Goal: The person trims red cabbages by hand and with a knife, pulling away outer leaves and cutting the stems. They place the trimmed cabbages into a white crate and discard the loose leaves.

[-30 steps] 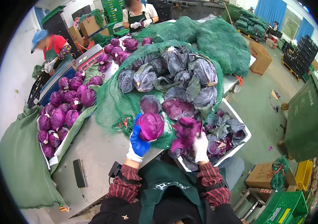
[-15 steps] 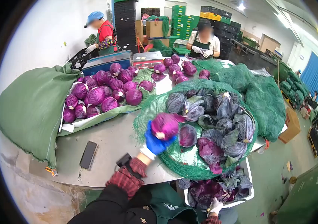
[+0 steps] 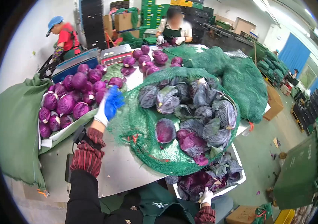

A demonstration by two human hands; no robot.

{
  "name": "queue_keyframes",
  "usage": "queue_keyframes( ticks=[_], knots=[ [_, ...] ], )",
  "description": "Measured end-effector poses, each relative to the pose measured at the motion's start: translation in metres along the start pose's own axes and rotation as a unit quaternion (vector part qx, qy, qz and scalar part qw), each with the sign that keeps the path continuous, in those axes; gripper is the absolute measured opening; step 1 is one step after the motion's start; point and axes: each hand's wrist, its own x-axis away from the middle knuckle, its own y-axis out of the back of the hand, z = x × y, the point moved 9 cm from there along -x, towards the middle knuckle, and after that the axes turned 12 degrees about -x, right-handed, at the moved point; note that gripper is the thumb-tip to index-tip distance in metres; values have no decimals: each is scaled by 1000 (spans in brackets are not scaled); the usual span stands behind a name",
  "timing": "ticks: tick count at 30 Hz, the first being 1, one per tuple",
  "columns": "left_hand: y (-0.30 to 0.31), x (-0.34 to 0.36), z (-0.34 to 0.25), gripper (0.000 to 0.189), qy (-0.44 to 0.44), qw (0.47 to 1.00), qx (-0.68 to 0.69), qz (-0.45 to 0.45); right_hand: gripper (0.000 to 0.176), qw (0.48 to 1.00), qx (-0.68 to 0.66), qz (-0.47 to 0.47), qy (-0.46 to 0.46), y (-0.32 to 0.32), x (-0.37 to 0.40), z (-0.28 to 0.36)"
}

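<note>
Centre left: left hand [image 3: 111, 104], empty, fingers extended beside purple cabbages [image 3: 66, 104], apparently between grasps. Lower centre: right hand [image 3: 206, 196] at white crate [image 3: 227, 189], finger state indiscernible.

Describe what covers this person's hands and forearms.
The left hand wears blue over its fingers and white at the wrist; the right hand wears a white glove. Red-and-black striped cuffs circle both forearms; the left sleeve is black, with a black device strapped near the wrist.

Blk jacket, red/blk striped cuffs, blue-over-wht L glove, wht R glove, grn apron.
</note>
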Motion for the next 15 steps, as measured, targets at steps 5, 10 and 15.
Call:
queue_keyframes(
  ticks=[5, 10, 15],
  knots=[
    [-182, 17, 47, 53, -155, 801, -570, 102, 17, 1000, 1, 7, 20, 4, -9, 11],
    [-255, -31, 105, 73, -174, 507, -840, 86, 13, 998, -48, 17, 43, 13, 0, 32],
    [-236, -64, 128, 68, -99, 466, -878, 54, 14, 990, -119, -30, 76, 31, 20, 57]
  ],
)
